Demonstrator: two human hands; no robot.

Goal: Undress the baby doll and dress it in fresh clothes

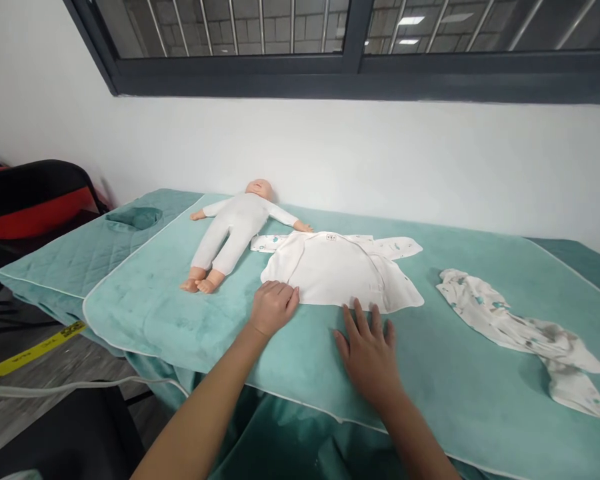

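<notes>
A white baby top [340, 270] lies spread flat on the teal blanket [190, 313]. My left hand [273, 305] rests at the top's near left corner, fingers curled on the hem. My right hand [369, 350] lies flat on the blanket with fingers spread, its fingertips at the top's near edge. A baby doll [233, 230] in a white suit lies on its back to the left of the top, one arm reaching the top's collar side.
A crumpled patterned baby garment [520, 333] lies on the blanket at the right. The bed stands against a white wall under a dark window. A red and black chair [35, 197] is at the far left, and yellow tape [27, 353] marks the floor.
</notes>
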